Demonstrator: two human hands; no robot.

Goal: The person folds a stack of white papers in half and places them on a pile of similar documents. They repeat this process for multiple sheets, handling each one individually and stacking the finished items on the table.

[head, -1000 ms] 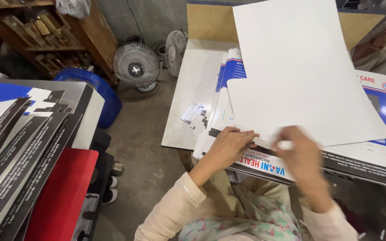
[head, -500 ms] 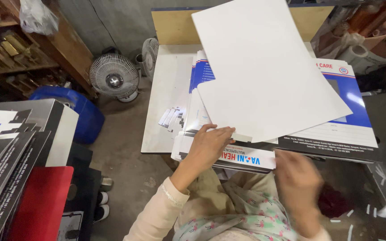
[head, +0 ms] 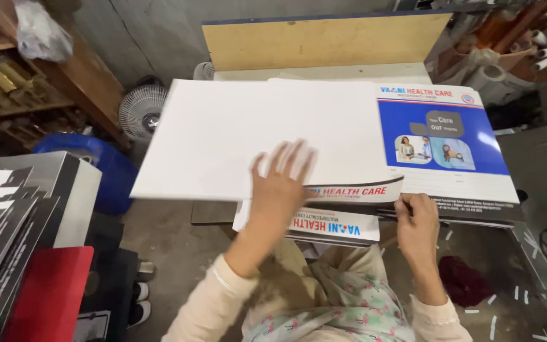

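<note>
Turning a printed sheet over, face down, onto the left pile. Left hand (head: pixel 280 190) lies flat on the blank white sheet (head: pixel 223 139), fingers spread wide and blurred, palm pressing near its lower right corner; grips nothing. The sheet sits in the upper middle of the frame, overhanging the table (head: pixel 207 212) to the left.

Right hand (head: pixel 418 221), lower right of centre, has its fingertips curled on the near edge of the printed stack (head: pixel 444 145), the blue-and-white sheets at upper right. Whether it already pinches a single sheet I cannot tell.

Next move, as I judge it: square the white sheet on its pile, then peel one sheet from the stack without dragging the one under it.

Around: curled printed sheets (head: pixel 324 225) sag off the table's near edge between my hands and could snag a lift. A fan (head: pixel 140 114) stands on the floor at upper left; dark boards (head: pixel 7 215) and a red panel (head: pixel 49 291) lean at lower left, well apart.
</note>
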